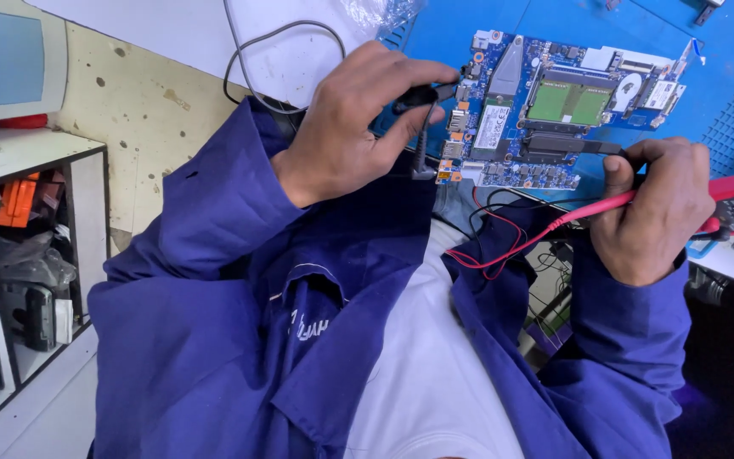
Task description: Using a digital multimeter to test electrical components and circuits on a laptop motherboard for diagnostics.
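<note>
A blue circuit board point(554, 106) is laid flat on a blue mat point(469, 30) at the far right of the scene. A black probe point(422, 98) is pinched in the left hand point(350, 127), fingers closed around it, and its tip is pressed against the board's left edge — beside a row of small ports. A red probe point(639, 197) is gripped in the right hand point(647, 212), closed tight, with a dark tip laid along the board's near edge. The two hands are kept well apart, one at each side of the board. Red wire point(490, 242) is looped below the board, between the blue sleeves point(214, 255). A shelf point(19, 255) of odd parts is seen at the far left.
</note>
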